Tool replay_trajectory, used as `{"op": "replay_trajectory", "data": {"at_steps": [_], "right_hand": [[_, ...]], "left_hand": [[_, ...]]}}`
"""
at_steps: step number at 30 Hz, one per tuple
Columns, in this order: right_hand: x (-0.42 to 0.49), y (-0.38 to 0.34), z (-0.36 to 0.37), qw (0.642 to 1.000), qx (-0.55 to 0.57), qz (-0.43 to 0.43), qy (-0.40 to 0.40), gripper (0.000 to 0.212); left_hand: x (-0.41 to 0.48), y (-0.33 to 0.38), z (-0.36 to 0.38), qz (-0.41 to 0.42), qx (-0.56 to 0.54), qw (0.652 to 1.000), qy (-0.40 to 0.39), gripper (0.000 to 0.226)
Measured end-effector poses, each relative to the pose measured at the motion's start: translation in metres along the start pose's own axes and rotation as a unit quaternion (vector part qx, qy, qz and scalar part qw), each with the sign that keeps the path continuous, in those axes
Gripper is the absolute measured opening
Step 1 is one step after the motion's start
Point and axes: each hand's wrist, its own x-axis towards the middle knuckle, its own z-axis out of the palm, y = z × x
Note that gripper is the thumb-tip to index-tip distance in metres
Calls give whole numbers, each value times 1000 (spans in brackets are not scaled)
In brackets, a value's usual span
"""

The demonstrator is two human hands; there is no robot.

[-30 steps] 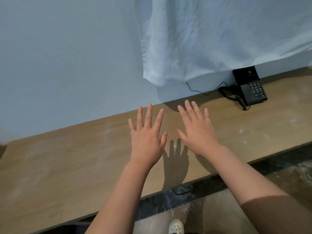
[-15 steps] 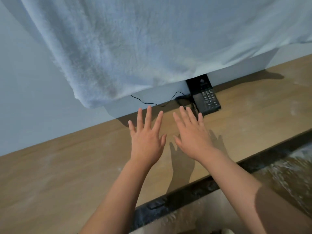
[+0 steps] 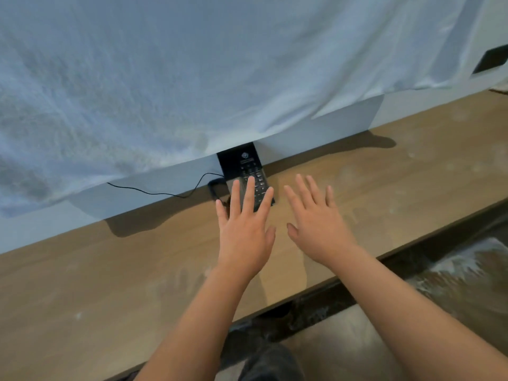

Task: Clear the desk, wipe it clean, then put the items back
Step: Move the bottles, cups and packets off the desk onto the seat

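Wooden desk (image 3: pixel 110 284) runs along a pale wall, its top smeared with whitish marks. The left hand (image 3: pixel 243 232) and right hand (image 3: pixel 319 229) are spread flat, palms down, holding nothing. Just beyond the left fingertips, partly hidden by them, sits the black telephone (image 3: pixel 244 166); its small logo is too small to read. A thin cord (image 3: pixel 154 192) trails leftward under a hanging white cloth (image 3: pixel 192 78).
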Motion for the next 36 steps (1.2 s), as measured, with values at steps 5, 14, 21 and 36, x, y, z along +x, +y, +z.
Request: {"op": "replay_trajectory", "data": {"at_steps": [5, 14, 21, 36], "right_hand": [[20, 71, 14, 1000, 5, 12, 1, 73], [84, 196, 25, 999, 15, 43, -12, 69], [111, 268, 34, 998, 20, 40, -35, 68], [89, 497, 27, 998, 22, -59, -18, 68]], "left_hand": [[56, 45, 15, 3, 23, 999, -28, 74], [174, 128, 45, -14, -5, 999, -46, 74], [232, 189, 51, -15, -4, 998, -60, 72], [280, 408, 75, -120, 0, 991, -64, 70]]}}
